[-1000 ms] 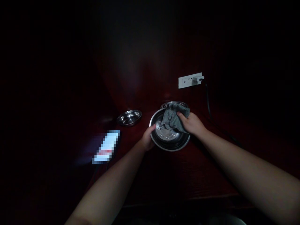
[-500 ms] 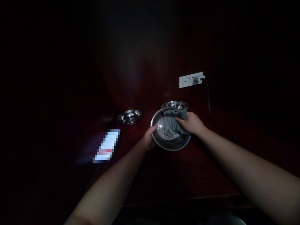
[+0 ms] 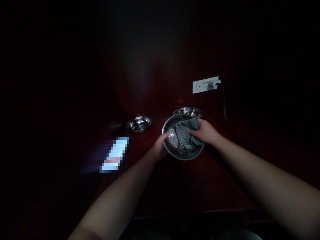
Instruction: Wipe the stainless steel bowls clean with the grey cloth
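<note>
My left hand [image 3: 160, 146] grips the left rim of a shiny metal bowl [image 3: 172, 152], thumb over the edge and fingers hidden behind it. The bowl is tilted so its inside faces me. In my right hand [image 3: 205, 131] is a grey-green textured cloth [image 3: 186, 133], bunched and pressed against the bowl's inner right side and bottom. The thumb lies on top of the cloth; the other fingers are mostly covered. Just behind the held bowl stands another metal dish [image 3: 187, 111], partly hidden by it.
On the dark red table [image 3: 185, 186], a shallow metal dish [image 3: 139, 124] sits to the left, with a lit, blurred-out phone-like screen [image 3: 115, 155] nearer me. A wall socket [image 3: 205, 85] holds a white plug, and a black cable [image 3: 224, 108] runs down to the right.
My right hand has slid the cloth from the bowl's upper right rim down towards its lower middle, covering more of the bottom. My left hand keeps its hold on the rim.
</note>
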Tool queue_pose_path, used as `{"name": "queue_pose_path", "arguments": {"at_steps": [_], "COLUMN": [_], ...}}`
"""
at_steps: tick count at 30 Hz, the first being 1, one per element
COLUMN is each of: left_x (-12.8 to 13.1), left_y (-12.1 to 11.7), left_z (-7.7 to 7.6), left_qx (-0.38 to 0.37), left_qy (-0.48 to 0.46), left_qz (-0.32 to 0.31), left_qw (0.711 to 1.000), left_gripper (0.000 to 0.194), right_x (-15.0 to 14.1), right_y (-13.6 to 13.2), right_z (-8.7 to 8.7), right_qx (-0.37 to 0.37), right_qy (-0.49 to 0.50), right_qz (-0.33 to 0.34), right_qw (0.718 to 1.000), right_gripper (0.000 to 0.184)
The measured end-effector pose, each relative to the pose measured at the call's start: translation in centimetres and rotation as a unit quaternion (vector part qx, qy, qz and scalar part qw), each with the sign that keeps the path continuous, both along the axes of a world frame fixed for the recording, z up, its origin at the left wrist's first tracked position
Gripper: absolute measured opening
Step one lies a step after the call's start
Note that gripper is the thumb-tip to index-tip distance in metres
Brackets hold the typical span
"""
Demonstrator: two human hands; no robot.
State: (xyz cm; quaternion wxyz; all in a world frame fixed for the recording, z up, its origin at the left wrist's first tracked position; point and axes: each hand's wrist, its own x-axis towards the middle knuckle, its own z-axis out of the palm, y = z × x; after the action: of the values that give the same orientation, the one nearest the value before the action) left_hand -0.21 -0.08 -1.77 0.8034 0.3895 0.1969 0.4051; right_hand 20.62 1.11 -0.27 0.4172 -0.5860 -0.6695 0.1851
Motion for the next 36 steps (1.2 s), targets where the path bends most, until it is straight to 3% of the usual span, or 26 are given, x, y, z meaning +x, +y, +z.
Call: {"name": "queue_pose_path", "arguments": {"at_steps": [25,36], "left_x": [0.13,-0.10], "left_y": [-0.18,-0.20], "left_z": [0.27,0.17], "left_qx": [0.003,-0.012], "left_qy": [0.008,0.021], "left_qz": [0.002,0.002], "left_qw": [1.000,1.000], "left_gripper": [0.044,0.045], "right_x": [-0.47,-0.65], "right_y": [-0.61,-0.45], "right_z": [0.43,0.44], "right_qx": [0.005,0.008], "right_qy": [-0.025,-0.018], "right_qz": [-0.029,-0.030], "right_qw": [0.999,0.999], "right_gripper": [0.030,0.019]}}
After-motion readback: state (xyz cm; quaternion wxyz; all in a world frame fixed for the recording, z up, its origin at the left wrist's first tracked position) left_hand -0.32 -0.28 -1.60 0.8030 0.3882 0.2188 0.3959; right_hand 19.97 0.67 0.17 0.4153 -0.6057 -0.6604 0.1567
